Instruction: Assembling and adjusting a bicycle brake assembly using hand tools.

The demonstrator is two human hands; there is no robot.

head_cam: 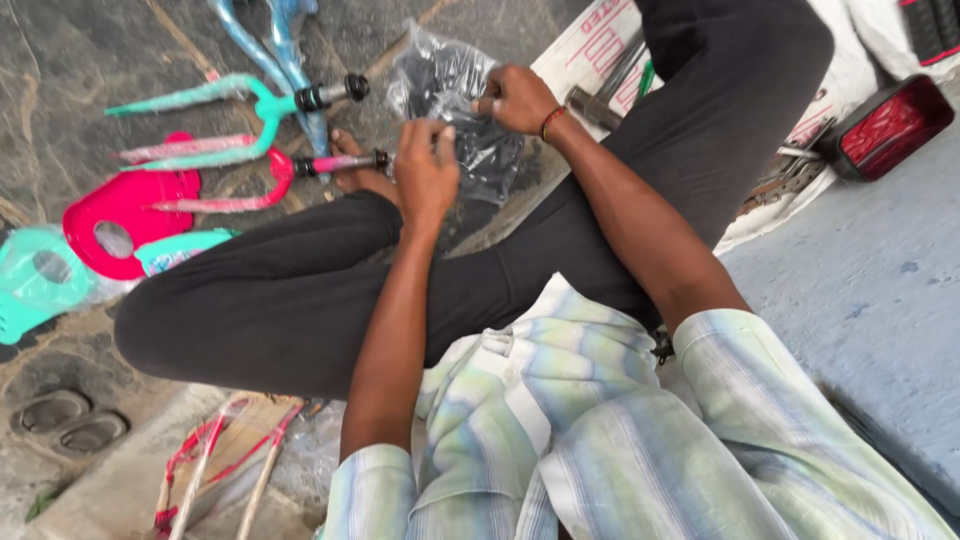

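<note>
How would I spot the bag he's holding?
Look above the person's crossed black-trousered legs, where both hands meet. The left hand and right hand grip a crinkly clear plastic bag of dark parts. Unlike the teal and pink bicycle forks nearby, it is shiny and dark.

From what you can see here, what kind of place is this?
Probably a small bicycle assembly or repair spot on a stone floor. A teal fork and a pink fork, both wrapped, lie beside a pink plastic panel, and both hands hold a clear bag of dark parts.

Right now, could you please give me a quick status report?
Left hand and right hand both grip the plastic bag. Bicycle forks lie apart. Nothing blocking.
</note>
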